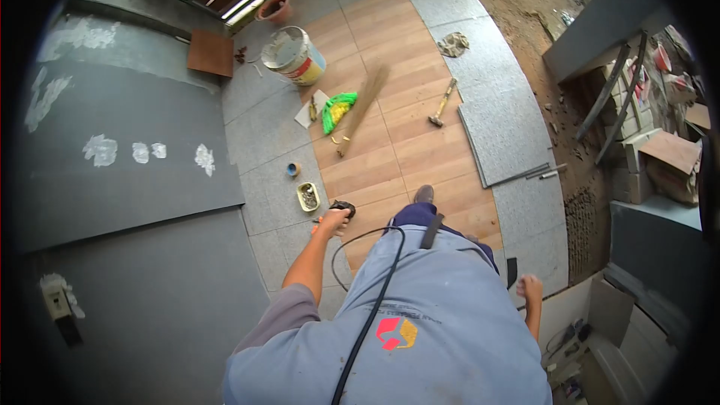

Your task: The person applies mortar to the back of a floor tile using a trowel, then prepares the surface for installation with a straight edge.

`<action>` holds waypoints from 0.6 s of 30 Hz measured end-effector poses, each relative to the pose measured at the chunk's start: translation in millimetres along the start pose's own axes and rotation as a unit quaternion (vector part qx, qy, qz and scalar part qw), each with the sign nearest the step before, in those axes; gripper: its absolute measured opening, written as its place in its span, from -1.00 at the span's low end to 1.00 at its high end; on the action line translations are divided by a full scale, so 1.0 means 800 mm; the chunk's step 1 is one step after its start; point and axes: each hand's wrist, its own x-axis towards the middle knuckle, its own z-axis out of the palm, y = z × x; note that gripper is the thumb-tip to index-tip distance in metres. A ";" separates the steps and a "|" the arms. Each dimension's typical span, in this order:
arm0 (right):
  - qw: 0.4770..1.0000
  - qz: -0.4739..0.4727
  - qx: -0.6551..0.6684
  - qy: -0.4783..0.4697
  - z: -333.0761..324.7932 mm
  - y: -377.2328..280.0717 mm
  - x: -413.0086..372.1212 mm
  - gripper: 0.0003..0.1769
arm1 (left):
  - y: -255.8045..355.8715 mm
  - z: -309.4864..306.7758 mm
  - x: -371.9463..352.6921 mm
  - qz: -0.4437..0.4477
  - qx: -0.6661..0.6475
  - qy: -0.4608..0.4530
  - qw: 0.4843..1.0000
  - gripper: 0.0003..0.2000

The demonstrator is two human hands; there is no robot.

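Observation:
My left hand (333, 220) is stretched forward and down, closed around a small black power tool (343, 208) with an orange part. Its black cord (375, 307) loops back over my grey shirt. The tool hangs above the grey floor tiles, close to a small tin of screws (308, 196). My right hand (529, 287) hangs at my side with the fingers curled and nothing in it, near a dark tile edge (511, 271). One foot (424, 194) stands on the wood-look tiles.
A broom (362, 109), green cloth (337, 109), hammer (442, 103) and paint bucket (294, 55) lie ahead on the floor. Loose grey tiles (504, 131) lie at right beside bare dirt. A dark wall (127, 180) stands at left. Boxes (660, 157) are stacked at right.

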 end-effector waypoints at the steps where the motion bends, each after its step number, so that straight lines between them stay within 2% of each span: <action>1: 1.000 -0.029 -0.004 -0.009 0.007 -0.023 0.008 -0.82 | -0.008 -0.013 0.003 -0.008 -0.011 0.014 1.000 -0.60; 4: 0.998 -0.062 -0.028 -0.018 0.040 -0.104 0.000 -0.74 | -0.012 -0.037 0.014 -0.013 -0.029 -0.001 0.999 -0.57; 8: 0.996 -0.068 -0.049 -0.025 0.063 -0.155 -0.016 -0.70 | 0.002 -0.041 0.027 -0.004 -0.053 -0.015 0.998 -0.59; 12: 0.997 -0.025 -0.065 -0.041 0.064 -0.161 0.007 -0.71 | 0.019 -0.023 0.012 0.023 -0.102 0.009 0.994 -0.62; 16: 0.992 0.024 -0.097 -0.081 0.057 -0.159 0.070 -0.73 | 0.002 -0.009 -0.012 0.015 -0.137 0.009 0.990 -0.63; 18: 0.988 0.023 -0.117 -0.095 0.063 -0.185 0.102 -0.75 | -0.013 -0.003 -0.022 0.008 -0.150 0.021 0.988 -0.65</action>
